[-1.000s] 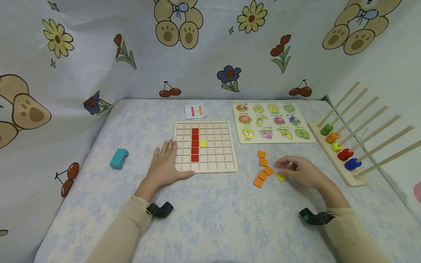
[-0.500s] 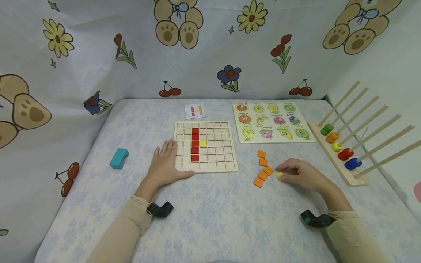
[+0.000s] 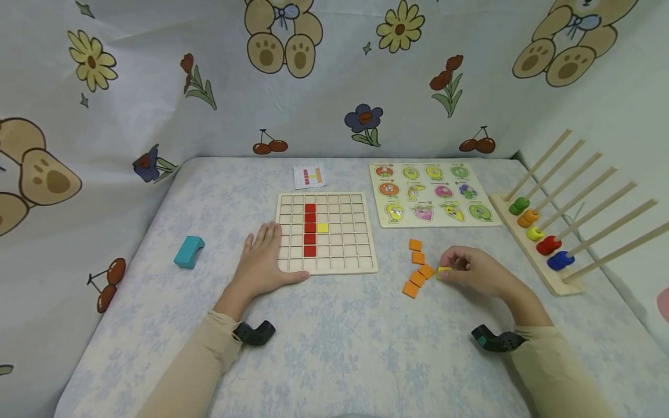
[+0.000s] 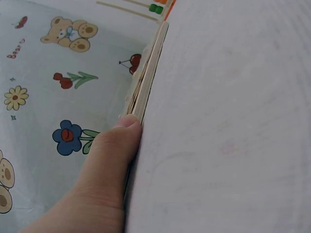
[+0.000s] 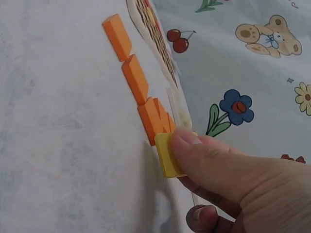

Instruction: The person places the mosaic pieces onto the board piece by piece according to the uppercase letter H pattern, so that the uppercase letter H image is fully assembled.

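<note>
A square wooden grid board (image 3: 345, 255) lies mid-table, with a column of red tiles (image 3: 310, 229) and one yellow tile (image 3: 323, 228) set in its cells. My left hand (image 3: 261, 255) rests flat at the board's left side, thumb along the near edge; the left wrist view shows that thumb against the wooden rim. Between thumb and finger, my right hand (image 3: 478, 273) pinches a yellow square tile (image 5: 167, 155), tilted up. Just left of it, several orange tiles (image 3: 418, 258) lie loosely in a row on the table.
Behind the grid board is a small pattern card (image 3: 309, 176). A fruit picture board (image 3: 434, 194) lies at the back right, beside a wooden rack (image 3: 538, 247) with upright pegs and coloured beads. To the left sits a teal arch block (image 3: 189, 252).
My right hand has taken the yellow tile from the tabletop, tipped it up and moved it slightly left toward the orange tiles. My left hand and the board have stayed put.
</note>
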`<state>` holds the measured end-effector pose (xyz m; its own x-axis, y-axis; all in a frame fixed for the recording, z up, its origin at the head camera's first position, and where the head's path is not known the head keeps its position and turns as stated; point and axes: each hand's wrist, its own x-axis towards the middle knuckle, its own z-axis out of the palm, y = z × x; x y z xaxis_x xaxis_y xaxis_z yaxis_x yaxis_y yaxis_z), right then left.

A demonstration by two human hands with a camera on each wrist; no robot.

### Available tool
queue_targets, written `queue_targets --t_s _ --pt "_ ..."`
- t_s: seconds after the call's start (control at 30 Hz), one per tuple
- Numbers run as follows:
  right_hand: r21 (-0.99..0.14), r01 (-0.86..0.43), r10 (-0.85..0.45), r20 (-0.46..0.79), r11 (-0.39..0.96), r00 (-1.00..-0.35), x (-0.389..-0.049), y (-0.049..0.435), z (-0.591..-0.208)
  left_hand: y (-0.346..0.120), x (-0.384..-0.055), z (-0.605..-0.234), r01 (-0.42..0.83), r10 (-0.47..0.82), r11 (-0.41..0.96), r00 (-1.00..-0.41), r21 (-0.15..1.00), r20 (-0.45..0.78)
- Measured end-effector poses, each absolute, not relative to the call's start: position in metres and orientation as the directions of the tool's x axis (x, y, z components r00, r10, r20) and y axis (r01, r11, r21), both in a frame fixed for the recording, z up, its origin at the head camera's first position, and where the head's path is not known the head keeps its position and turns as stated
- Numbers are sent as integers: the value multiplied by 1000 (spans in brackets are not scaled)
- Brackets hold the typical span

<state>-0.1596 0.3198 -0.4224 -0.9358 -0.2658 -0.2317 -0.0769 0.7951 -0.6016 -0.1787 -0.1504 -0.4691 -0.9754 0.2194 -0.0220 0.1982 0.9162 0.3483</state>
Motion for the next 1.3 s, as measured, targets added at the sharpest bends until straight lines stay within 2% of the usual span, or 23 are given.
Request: queue_targets --t_s 0.27,0.47,0.73,0.97,1.3 --pt "-640 -124 -293 -164 758 -942 -188 285 -415 -150 -178 -466 191 213 919 -977 345 -28" --pt "-693 -156 -318 -111 704 -942 -210 240 -412 -150 -177 -463 193 216 917 -976 349 -28" --pt "-731 -241 -410 -58 638 -910 -236 174 -413 -150 -177 -465 185 213 917 -976 355 -41" --pt "-700 -260 -405 -46 665 -913 -255 134 -421 -148 -177 -466 179 211 917 -976 357 -52" --pt "-669 -219 -357 -73 710 -931 -263 106 -428 -150 -177 -465 180 210 917 -977 355 -46"
